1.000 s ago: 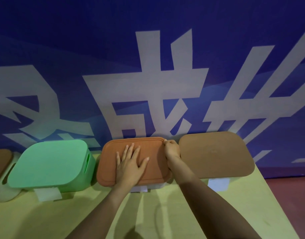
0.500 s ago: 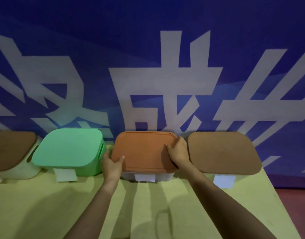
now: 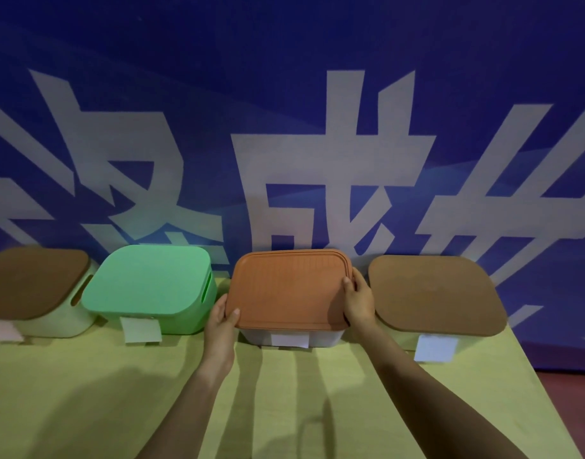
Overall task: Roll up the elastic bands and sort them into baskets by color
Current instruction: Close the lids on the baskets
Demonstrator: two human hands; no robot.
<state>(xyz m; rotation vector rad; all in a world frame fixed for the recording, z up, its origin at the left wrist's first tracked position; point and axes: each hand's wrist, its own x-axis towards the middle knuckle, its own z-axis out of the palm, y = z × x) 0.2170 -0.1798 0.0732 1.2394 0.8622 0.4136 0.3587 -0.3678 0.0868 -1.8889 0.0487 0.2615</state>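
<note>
1. Lid (image 3: 289, 286), orange and ribbed, lies over the box (image 3: 327, 336), third in a row of four containers at the far edge of the table (image 3: 85, 392).
2. The left hand (image 3: 221, 321) grasps the lid's near-left corner. Its thumb is on top and its fingers are curled under the edge.
3. The right hand (image 3: 359, 299) grasps the lid's right edge towards the far corner, with its thumb on top and its fingers wrapped round the rim.
4. Whether the lid is seated on the box or raised off its rim cannot be told. Only a pale strip of the box shows below the lid's near edge.
5. The green basket (image 3: 148, 286) stands just left of the box with its own green lid on. The left hand sits between the two.
6. The left basket (image 3: 32, 281), cream with a brown lid, stands just beside the green basket at the frame's left edge.
7. The right basket (image 3: 433, 293), also cream with a brown lid, stands just right of the box, close to the right hand.
8. All four containers are covered, so what they hold is hidden.
9. A paper label (image 3: 290, 339) hangs on the front of the box, and each of the other three carries a similar one.
10. The table is covered in yellow-green cloth, with both forearms stretched across it.
11. A blue banner (image 3: 284, 94) with large white characters rises right behind the row.
</note>
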